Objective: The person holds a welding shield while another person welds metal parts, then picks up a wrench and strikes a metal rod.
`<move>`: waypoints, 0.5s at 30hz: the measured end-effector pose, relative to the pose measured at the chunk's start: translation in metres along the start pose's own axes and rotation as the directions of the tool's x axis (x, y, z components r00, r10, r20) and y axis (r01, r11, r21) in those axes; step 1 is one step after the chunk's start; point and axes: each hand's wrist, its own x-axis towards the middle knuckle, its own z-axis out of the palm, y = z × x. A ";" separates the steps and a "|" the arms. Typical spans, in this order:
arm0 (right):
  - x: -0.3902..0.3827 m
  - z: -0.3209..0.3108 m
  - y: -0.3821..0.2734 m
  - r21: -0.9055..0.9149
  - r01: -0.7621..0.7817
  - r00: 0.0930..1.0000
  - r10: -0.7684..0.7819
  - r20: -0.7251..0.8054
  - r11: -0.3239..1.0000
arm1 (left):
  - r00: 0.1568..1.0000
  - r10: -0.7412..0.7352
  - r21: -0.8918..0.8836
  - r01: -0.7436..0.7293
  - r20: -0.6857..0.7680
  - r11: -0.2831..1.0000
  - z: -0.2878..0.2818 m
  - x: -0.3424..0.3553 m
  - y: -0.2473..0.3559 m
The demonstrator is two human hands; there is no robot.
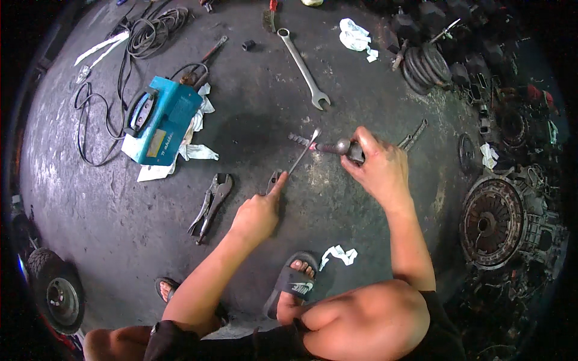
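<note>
My left hand (256, 219) is closed around a thin metal rod (299, 159), index finger stretched along it. The rod's pale, flattened tip crosses in front of a metal joint piece (328, 148), and I cannot tell whether they touch. That piece has a coarse thread at its left end and a rounded knob at its right. My right hand (382, 168) grips it by the knob end, fingers partly hiding it. Beside the left hand a dark metal tool (274, 179) is mostly covered. Locking pliers (211, 207) lie on the floor to the left.
A teal boxed machine (171, 114) with a black handle sits on paper at left, near coiled cables (153, 33). A large combination wrench (304, 69) lies ahead and a smaller wrench (414, 135) at right. Clutch assembly (490, 231) and stacked parts line the right; a wheel (62, 301) stands lower left.
</note>
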 end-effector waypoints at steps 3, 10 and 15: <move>0.000 0.001 0.000 -0.019 0.018 1.000 -0.019 -0.022 1.000 | 1.000 0.025 0.059 -0.026 0.005 0.998 0.001 0.000 -0.002; -0.002 0.001 -0.002 -0.031 0.054 0.996 -0.057 -0.072 0.998 | 1.000 -0.005 -0.056 0.006 0.009 0.998 0.001 0.000 -0.009; -0.002 0.002 -0.003 -0.021 0.040 0.998 -0.041 -0.038 0.999 | 0.999 0.002 -0.061 -0.005 -0.040 0.998 0.006 -0.005 -0.005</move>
